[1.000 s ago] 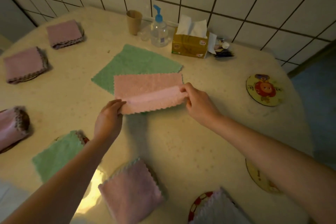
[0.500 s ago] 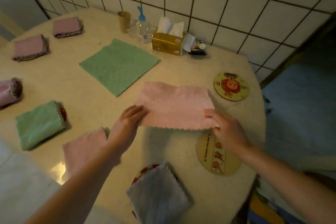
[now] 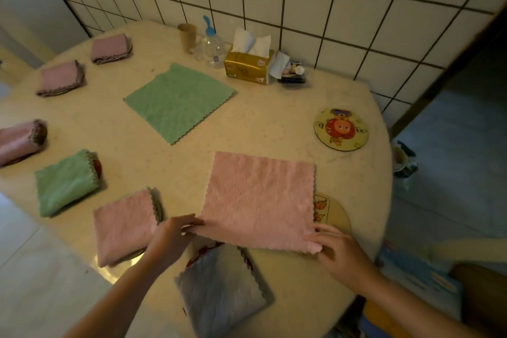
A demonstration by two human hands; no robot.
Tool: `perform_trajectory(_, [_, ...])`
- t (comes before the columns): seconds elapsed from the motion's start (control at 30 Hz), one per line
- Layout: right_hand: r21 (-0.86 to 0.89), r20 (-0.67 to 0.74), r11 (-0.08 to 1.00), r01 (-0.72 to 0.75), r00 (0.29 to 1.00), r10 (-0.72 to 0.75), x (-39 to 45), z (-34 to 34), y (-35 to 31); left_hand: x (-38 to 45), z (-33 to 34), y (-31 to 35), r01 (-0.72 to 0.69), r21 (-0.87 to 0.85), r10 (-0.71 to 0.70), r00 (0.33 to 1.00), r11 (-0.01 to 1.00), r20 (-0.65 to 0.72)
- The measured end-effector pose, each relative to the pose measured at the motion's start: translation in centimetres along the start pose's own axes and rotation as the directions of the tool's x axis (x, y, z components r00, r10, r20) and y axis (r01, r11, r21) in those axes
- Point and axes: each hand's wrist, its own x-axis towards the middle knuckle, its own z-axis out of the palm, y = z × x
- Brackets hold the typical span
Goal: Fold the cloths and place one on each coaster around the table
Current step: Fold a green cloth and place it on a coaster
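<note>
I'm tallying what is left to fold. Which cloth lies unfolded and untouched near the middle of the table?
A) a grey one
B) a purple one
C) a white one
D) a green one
D: the green cloth lies spread flat in a single layer near the tissue box, with neither hand on it; both hands are at the pink cloth.

Dim, warm light with a glare patch at the near-left edge of the table, soft overall focus, and wide-angle bending of the wall tiles.
</note>
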Motion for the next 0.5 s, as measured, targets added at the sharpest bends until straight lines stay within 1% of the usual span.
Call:
perform_trajectory(0.03, [0.076, -0.042, 0.997, -0.032, 0.999, 0.036, 0.4, -0.3, -0.2, 0.4, -0.7, 1.4, 0.01, -0.057, -0.011, 1.0, 0.998, -0.021])
perform_trajectory(0.07, [0.161, -0.072, 0.984, -0.07, 0.994, 0.083, 1.0, -0.8, -0.5, 0.7, -1.5, 3.3, -0.005, -0.097, 0.004, 1.0, 0.995, -0.003])
perform_trajectory(0.1, [0.25, -0.09, 0.963, -0.104, 0.988, 0.13, 1.6, -1.1, -0.8, 0.4, -2.8, 5.9, 0.011, -0.145, -0.009, 1.0, 0.989, 0.011])
perform_trajectory(0.13, [0.332, -0.098, 0.934, -0.133, 0.98, 0.175, 2.4, -1.5, -1.0, -0.3, -4.6, 8.8, 0.054, -0.196, -0.055, 0.998, 0.979, -0.001])
perform_trajectory(0.17, [0.405, -0.107, 0.902, -0.153, 0.971, 0.213, 3.2, -1.8, -1.2, -0.5, -5.5, 10.0, 0.131, -0.339, -0.135, 0.991, 0.932, 0.01])
perform_trajectory(0.2, [0.449, -0.118, 0.878, -0.165, 0.963, 0.242, 4.1, -2.0, -1.3, 0.8, -4.8, 9.1, 0.168, -0.493, -0.185, 0.983, 0.854, 0.014])
perform_trajectory(0.23, [0.483, -0.131, 0.858, -0.176, 0.954, 0.269, 5.1, -2.2, -1.2, 3.2, -3.0, 6.1, 0.181, -0.611, -0.247, 0.969, 0.771, -0.025])
perform_trajectory(0.27, [0.497, -0.141, 0.846, -0.191, 0.945, 0.297, 6.0, -2.4, -1.2, 4.5, -2.1, 4.8, 0.206, -0.678, -0.307, 0.951, 0.705, -0.03])
perform_trajectory(0.33, [0.504, -0.151, 0.831, -0.235, 0.924, 0.352, 7.8, -2.5, -0.9, 6.7, -1.7, 4.5, 0.253, -0.726, -0.368, 0.93, 0.64, 0.0])
perform_trajectory(0.4, [0.497, -0.16, 0.823, -0.275, 0.903, 0.399, 9.6, -2.6, -0.5, 8.9, -1.3, 4.9, 0.277, -0.75, -0.37, 0.928, 0.6, 0.046])
perform_trajectory(0.5, [0.484, -0.179, 0.818, -0.31, 0.88, 0.439, 11.5, -2.4, 0.6, 11.8, -0.9, 5.2, 0.247, -0.707, -0.325, 0.945, 0.662, 0.025])
